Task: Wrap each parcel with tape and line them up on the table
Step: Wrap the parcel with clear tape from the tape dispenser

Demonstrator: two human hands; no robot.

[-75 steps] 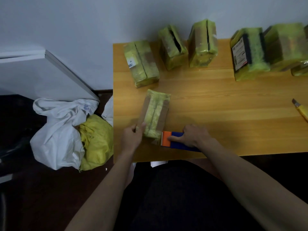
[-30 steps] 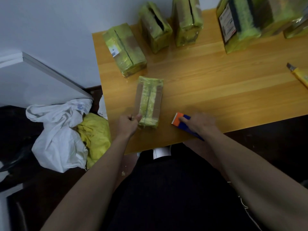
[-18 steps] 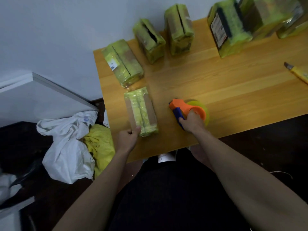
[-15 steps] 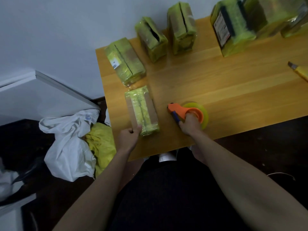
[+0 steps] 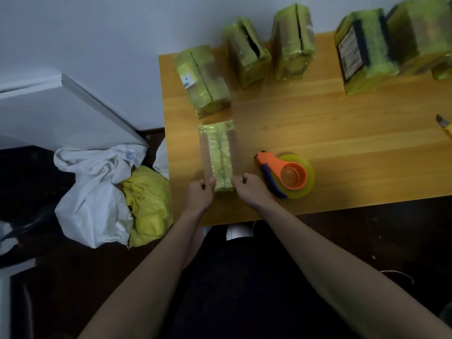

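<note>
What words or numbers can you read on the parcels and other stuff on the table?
None can be read for sure.
White sticker on the flat parcel at the back left: a barcode and small print, too blurred.
Dark label with a white panel on the big parcel at the back right: lines of print, too small.
Parcel in both hands: no writing shows.
Tape dispenser: no writing shows.
White bag on the floor: a bluish mark, unreadable.

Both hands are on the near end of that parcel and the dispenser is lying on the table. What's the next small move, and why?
Probably slide the parcel away toward the wall, into line beside the labelled parcel. It already looks taped, the tape dispenser lies on the table with no hand on it, and the left hand and right hand grip its near end.
</note>
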